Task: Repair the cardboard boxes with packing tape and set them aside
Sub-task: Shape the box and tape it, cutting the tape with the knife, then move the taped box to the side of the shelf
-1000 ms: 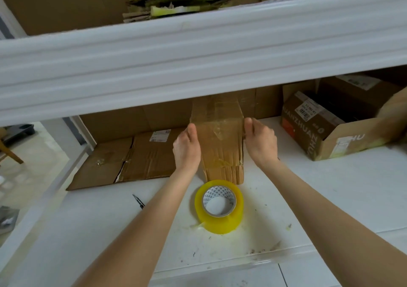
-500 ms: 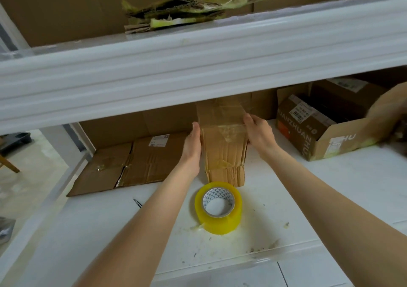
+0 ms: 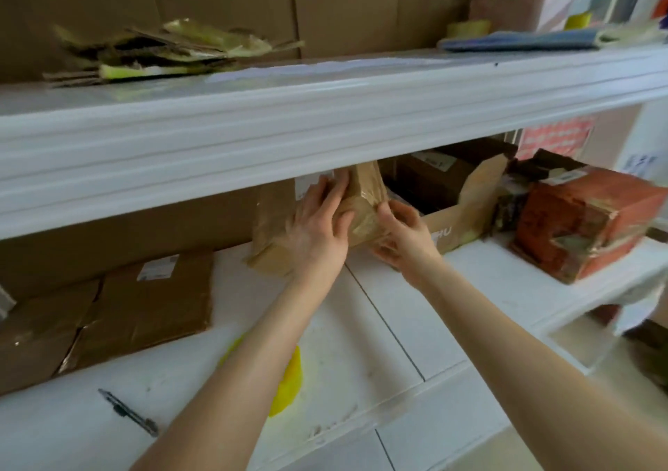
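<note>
A flattened, taped cardboard box [image 3: 365, 196] stands tilted at the back of the white lower shelf [image 3: 488, 282], its top hidden under the upper shelf edge. My left hand [image 3: 318, 228] lies flat against its left face. My right hand [image 3: 405, 239] grips its lower right corner. The yellow roll of packing tape [image 3: 289, 384] lies near the front of the shelf, mostly hidden behind my left forearm.
Flattened boxes [image 3: 144, 308] lie at the left. An open brown box [image 3: 466, 196] stands right of my hands, then a torn red box [image 3: 585, 221]. A utility knife [image 3: 128, 412] lies at the front left. The thick upper shelf [image 3: 325, 116] carries cardboard scraps [image 3: 162, 51].
Both hands have carried the taped box from just behind the tape roll to the back right, next to the open brown box. The view has swung right and up.
</note>
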